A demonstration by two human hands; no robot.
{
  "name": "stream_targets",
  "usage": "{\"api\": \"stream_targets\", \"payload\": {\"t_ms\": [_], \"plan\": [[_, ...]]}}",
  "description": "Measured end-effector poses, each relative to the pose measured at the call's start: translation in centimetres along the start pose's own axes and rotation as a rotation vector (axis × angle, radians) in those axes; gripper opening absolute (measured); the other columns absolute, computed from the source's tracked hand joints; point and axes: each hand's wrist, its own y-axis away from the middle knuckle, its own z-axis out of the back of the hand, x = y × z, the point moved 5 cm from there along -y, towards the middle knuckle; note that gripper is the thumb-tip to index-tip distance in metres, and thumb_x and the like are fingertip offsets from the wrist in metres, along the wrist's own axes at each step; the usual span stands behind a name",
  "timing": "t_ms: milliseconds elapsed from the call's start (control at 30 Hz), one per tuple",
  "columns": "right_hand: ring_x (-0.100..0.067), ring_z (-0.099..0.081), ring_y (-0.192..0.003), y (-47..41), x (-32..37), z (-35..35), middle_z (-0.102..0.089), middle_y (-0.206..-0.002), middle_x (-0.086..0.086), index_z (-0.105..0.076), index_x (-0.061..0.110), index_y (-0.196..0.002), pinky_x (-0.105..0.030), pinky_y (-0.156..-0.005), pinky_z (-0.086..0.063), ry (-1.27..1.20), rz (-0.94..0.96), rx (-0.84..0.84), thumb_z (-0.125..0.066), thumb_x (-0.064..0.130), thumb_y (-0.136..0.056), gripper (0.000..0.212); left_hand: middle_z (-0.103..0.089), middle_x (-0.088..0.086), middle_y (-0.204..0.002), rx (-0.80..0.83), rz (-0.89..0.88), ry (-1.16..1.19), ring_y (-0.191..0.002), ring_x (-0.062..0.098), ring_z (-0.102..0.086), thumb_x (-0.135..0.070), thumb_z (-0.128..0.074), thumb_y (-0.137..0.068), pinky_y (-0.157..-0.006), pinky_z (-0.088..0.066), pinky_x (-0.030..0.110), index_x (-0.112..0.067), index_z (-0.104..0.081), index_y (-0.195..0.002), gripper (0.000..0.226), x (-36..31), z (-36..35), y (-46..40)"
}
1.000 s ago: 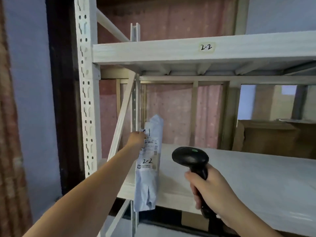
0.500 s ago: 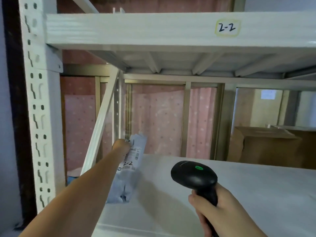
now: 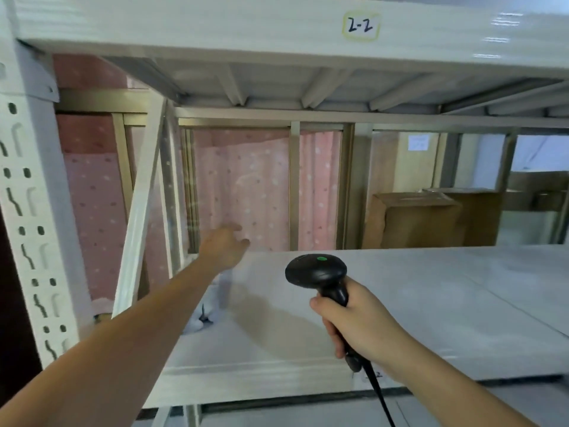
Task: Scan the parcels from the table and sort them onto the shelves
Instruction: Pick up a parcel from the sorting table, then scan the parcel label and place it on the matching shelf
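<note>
A pale blue plastic parcel (image 3: 212, 306) lies on the white shelf board (image 3: 400, 309), mostly hidden under my left forearm. My left hand (image 3: 223, 246) hovers above it at the back left of the shelf, fingers spread and holding nothing. My right hand (image 3: 354, 322) grips the handle of a black barcode scanner (image 3: 318, 274), held upright over the middle of the shelf, green light on top, cable hanging down. A handwritten label "2-2" (image 3: 360, 26) is stuck on the front of the shelf board above.
A white perforated upright (image 3: 34, 211) and a diagonal brace (image 3: 138, 211) stand at the left. Pink dotted curtains (image 3: 243, 192) hang behind the rack. Brown cardboard boxes (image 3: 415, 218) sit behind the shelf at the right.
My left hand has let go of the parcel, which now lies on the shelf, and the hand has lifted with fingers spread. The view moved closer to the shelf.
</note>
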Motion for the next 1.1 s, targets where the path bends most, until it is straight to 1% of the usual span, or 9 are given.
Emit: {"api": "stream_targets", "payload": {"t_ms": [200, 300, 433, 567, 700, 767, 833, 933, 1100], "plan": [[-0.023, -0.054, -0.044, 6.5, -0.9, 4.0, -0.055, -0.058, -0.004, -0.053, 0.024, -0.086, -0.034, -0.050, -0.051, -0.021, -0.059, -0.147, -0.059, 0.022, -0.096, 0.012, -0.040, 0.003, -0.166, 0.252, -0.330, -0.132, -0.147, 0.031, -0.044, -0.067, -0.054, -0.098, -0.121, -0.037, 0.045, -0.025, -0.046, -0.156, 0.072, -12.0, -7.5, 6.8], [-0.022, -0.054, -0.045, 11.6, -1.7, 8.2, -0.056, -0.057, -0.004, -0.052, 0.027, -0.088, -0.031, -0.048, -0.049, 0.038, -0.110, -0.255, -0.059, 0.023, -0.096, 0.012, -0.039, 0.003, -0.167, 0.356, -0.452, -0.130, -0.148, 0.030, -0.043, -0.071, -0.052, -0.098, -0.121, -0.037, 0.047, -0.027, -0.043, -0.158, 0.075, -19.2, -12.3, 11.2], [-0.015, -0.055, -0.046, 19.9, -3.5, 16.2, -0.060, -0.063, -0.003, -0.053, 0.029, -0.101, -0.025, -0.048, -0.052, 0.117, -0.230, -0.433, -0.059, 0.027, -0.097, 0.007, -0.035, -0.001, -0.169, 0.423, -0.601, -0.085, -0.152, 0.028, -0.038, -0.061, -0.051, -0.102, -0.125, -0.034, 0.048, -0.031, -0.037, -0.161, 0.067, -29.1, -19.3, 18.0], [-0.012, -0.057, -0.045, 29.8, -6.0, 24.9, -0.061, -0.062, 0.001, -0.055, 0.029, -0.098, -0.034, -0.055, -0.058, 0.174, -0.356, -0.642, -0.061, 0.031, -0.096, 0.006, -0.035, -0.001, -0.170, 0.470, -0.777, -0.101, -0.153, 0.028, -0.038, -0.067, -0.044, -0.102, -0.125, -0.031, 0.048, -0.031, -0.037, -0.161, 0.069, -39.6, -26.0, 26.5], [-0.013, -0.056, -0.041, 41.2, -8.5, 32.9, -0.063, -0.056, -0.001, -0.055, 0.031, -0.104, -0.038, -0.056, -0.059, 0.225, -0.437, -0.809, -0.061, 0.030, -0.097, 0.010, -0.045, 0.003, -0.163, 0.564, -0.937, -0.019, -0.143, 0.029, -0.048, -0.067, -0.049, -0.101, -0.116, -0.039, 0.045, -0.026, -0.044, -0.157, 0.069, -49.9, -32.4, 36.5], [-0.015, -0.054, -0.038, 46.6, -9.7, 36.6, -0.061, -0.051, -0.001, -0.054, 0.028, -0.105, -0.034, -0.048, -0.056, 0.248, -0.477, -0.887, -0.061, 0.028, -0.096, 0.011, -0.052, 0.005, -0.158, 0.607, -1.008, 0.001, -0.137, 0.029, -0.054, -0.066, -0.051, -0.101, -0.110, -0.045, 0.043, -0.023, -0.047, -0.155, 0.069, -54.4, -35.4, 41.3], [-0.017, -0.053, -0.038, 51.2, -11.0, 39.8, -0.060, -0.050, -0.002, -0.055, 0.026, -0.100, -0.035, -0.046, -0.053, 0.267, -0.515, -0.959, -0.062, 0.026, -0.096, 0.008, -0.049, 0.004, -0.160, 0.650, -1.054, 0.014, -0.140, 0.029, -0.053, -0.069, -0.050, -0.099, -0.110, -0.046, 0.044, -0.024, -0.042, -0.159, 0.075, -58.1, -38.5, 45.2], [-0.019, -0.056, -0.044, 55.9, -13.2, 44.0, -0.061, -0.058, -0.005, -0.057, 0.023, -0.097, -0.044, -0.056, -0.056, 0.256, -0.549, -1.038, -0.063, 0.024, -0.095, 0.006, -0.045, 0.003, -0.164, 0.681, -1.107, -0.009, -0.143, 0.029, -0.050, -0.070, -0.047, -0.099, -0.110, -0.046, 0.044, -0.026, -0.038, -0.161, 0.077, -62.4, -43.2, 49.4], [-0.017, -0.052, -0.044, 58.9, -18.2, 50.3, -0.058, -0.066, -0.012, -0.057, 0.017, -0.103, -0.030, -0.046, -0.049, 0.188, -0.608, -1.071, -0.060, 0.019, -0.097, 0.007, -0.051, 0.002, -0.159, 0.686, -1.149, -0.051, -0.140, 0.027, -0.053, -0.067, -0.049, -0.099, -0.107, -0.048, 0.045, -0.027, -0.043, -0.157, 0.071, -67.7, -50.8, 52.2]]}}
